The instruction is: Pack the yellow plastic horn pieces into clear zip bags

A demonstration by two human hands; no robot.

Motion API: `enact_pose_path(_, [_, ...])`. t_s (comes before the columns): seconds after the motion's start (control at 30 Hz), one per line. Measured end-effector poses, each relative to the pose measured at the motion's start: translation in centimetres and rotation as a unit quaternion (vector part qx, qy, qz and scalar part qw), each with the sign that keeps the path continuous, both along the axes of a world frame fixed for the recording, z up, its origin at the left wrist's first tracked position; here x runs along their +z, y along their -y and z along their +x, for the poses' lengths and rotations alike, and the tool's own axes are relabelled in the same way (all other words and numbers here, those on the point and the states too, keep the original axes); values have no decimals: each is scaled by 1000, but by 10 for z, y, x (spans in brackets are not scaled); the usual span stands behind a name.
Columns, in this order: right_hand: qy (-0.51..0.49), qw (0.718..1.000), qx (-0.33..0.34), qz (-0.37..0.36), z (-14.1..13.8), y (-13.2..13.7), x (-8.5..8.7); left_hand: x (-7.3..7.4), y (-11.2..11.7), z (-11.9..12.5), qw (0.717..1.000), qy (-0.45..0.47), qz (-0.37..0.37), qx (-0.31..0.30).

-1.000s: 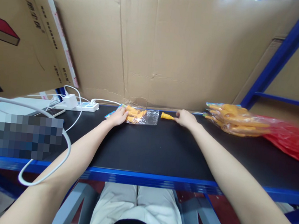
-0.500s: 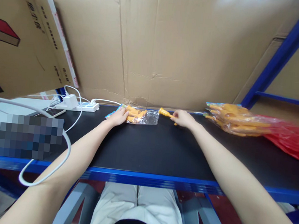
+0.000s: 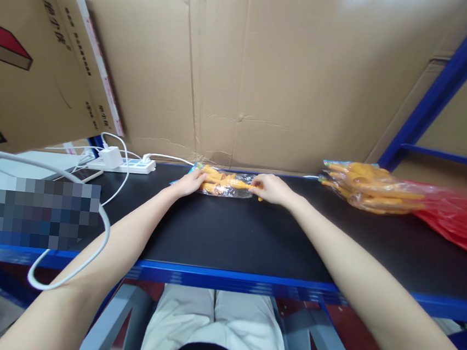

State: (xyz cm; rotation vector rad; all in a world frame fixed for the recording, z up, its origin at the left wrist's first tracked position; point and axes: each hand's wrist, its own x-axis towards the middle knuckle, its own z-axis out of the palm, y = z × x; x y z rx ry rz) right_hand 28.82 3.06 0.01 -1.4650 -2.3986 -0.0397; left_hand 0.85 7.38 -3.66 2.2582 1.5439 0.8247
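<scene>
A clear plastic bag point(image 3: 238, 193) with a blue printed end lies flat near the back of the black tabletop, with orange plastic pieces point(image 3: 211, 188) inside. My left hand point(image 3: 189, 183) has its fingers closed on the bag's left part. From the right, my right hand point(image 3: 271, 189) pinches a slim orange plastic piece point(image 3: 238, 184) by its right end. Its left part lies within the outline of the bag's right end, over or inside the film; which one I cannot tell. A short orange tip shows below the right fingers. The exact kind of piece is unclear.
On the right lie stacked bags of orange pieces point(image 3: 364, 185) beside a red plastic bag point(image 3: 460, 219). A white power strip point(image 3: 143, 166) with cables stands at the left. A white cable point(image 3: 106, 229) loops over my left forearm. Cardboard point(image 3: 300, 82) walls the back.
My right hand has moved left with the orange piece, from beside the bag to its right end. The bag and my left hand have shifted slightly right.
</scene>
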Motion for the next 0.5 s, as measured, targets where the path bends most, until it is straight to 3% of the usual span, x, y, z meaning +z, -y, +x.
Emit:
enact_pose_path(0.13, [-35, 999, 10, -30, 1, 2, 3, 2, 0, 0, 998, 35, -39, -21])
enact_pose_path(0.37, [-45, 999, 13, -5, -3, 0, -3, 7, 8, 11, 976, 176, -108, -65])
enact_pose_path(0.5, [-99, 993, -2, -65, -5, 3, -2, 9, 8, 12, 963, 222, -135, -74])
